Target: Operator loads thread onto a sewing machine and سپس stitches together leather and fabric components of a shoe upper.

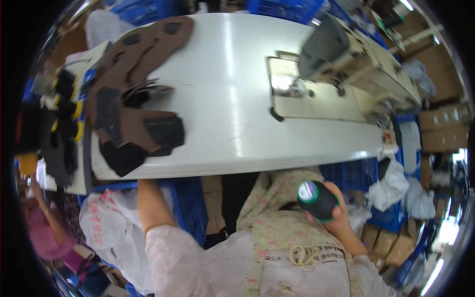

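White table [208, 119], black thread spool [324, 202], green ends [310, 200], purple-white label [304, 190]

Downward fisheye view, head-worn

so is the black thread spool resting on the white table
No, the right hand holds the black thread spool clear of the white table.

We lose our left hand under the worktop's near edge [213, 167]; the spool [324, 202] hides part of our right hand [341, 218].
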Available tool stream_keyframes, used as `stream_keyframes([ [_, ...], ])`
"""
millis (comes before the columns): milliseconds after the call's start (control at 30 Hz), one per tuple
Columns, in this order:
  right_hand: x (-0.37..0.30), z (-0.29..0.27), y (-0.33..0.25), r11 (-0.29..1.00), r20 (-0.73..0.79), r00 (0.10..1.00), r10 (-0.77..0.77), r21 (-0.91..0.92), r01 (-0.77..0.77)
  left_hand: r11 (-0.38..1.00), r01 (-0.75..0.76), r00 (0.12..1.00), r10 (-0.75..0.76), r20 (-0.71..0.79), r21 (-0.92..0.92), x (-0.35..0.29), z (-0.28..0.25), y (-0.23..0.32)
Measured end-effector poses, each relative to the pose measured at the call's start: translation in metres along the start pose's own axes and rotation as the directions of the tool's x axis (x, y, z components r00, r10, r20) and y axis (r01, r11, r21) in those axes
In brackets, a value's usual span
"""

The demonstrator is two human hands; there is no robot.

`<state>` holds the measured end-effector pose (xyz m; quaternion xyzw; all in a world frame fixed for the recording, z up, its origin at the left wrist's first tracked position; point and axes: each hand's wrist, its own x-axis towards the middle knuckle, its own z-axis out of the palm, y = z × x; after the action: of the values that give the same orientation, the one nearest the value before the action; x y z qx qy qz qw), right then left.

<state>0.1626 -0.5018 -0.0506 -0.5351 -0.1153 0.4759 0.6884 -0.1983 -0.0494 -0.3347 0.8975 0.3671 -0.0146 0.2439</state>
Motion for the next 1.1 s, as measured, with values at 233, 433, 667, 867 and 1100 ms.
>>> stream_keyframes([
  [233,0.036,-0.025,-0.002,0.816,0.181,0.981,0.067,0.555,-0.158,0.932,-0.291,0.919,0.210,0.334,0.215,-0.010,-0.019,0.201],
  [433,0.027,-0.055,-0.011,0.617,0.244,0.969,0.047,0.755,-0.220,0.792,-0.304,0.798,0.515,0.313,-0.529,-0.025,-0.071,0.424],
  [667,0.010,-0.085,-0.014,0.729,0.127,0.989,0.078,0.669,-0.143,0.291,-0.104,0.958,0.286,-0.017,-0.951,0.006,-0.058,0.564],
  [867,-0.003,-0.102,-0.008,0.891,-0.017,0.969,-0.247,0.389,0.234,0.193,0.073,0.924,0.357,0.139,-0.978,0.010,-0.050,0.598],
  [1100,-0.006,-0.111,-0.022,0.981,0.232,0.970,-0.075,0.192,0.029,0.056,0.151,0.869,0.468,0.160,-0.987,0.014,-0.039,0.601],
])
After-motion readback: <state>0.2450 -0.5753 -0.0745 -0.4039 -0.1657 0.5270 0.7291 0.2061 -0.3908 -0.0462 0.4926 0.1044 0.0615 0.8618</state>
